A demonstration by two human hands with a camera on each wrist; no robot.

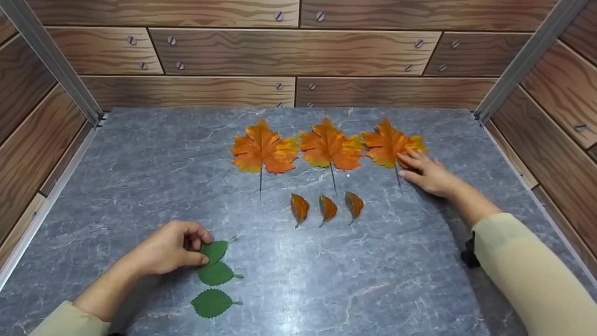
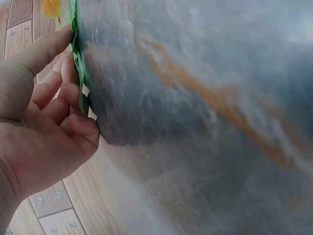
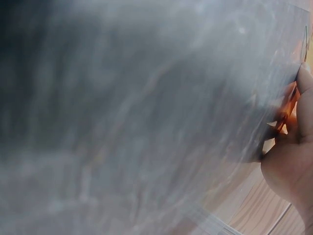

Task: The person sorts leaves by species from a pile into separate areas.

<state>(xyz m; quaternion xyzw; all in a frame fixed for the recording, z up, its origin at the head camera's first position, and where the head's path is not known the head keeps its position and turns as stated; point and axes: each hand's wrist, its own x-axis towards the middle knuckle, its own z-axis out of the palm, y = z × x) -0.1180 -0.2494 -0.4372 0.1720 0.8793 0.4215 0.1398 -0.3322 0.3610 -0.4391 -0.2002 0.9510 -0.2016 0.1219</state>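
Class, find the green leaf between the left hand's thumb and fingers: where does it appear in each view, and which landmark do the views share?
Head: the green leaf is lower left of centre, at the left hand.
Left wrist: green leaf upper left, seen edge-on.
Right wrist: not in view.
Shared landmark: grey marbled tabletop.

Top green leaf (image 1: 217,252): oval, serrated edge, short stem angled up to R; L end pinched by L hand (image 1: 173,247); lower edge meets mid green leaf (image 1: 215,274).
Far-R maple leaf (image 1: 383,141): orange w/ yellow patches, pointed lobes, thin dk stem twd viewer; approx. flat on tabletop (image 1: 140,186); R side partly under fingers of R hand (image 1: 429,175); L lobes nr mid maple leaf (image 1: 329,144).
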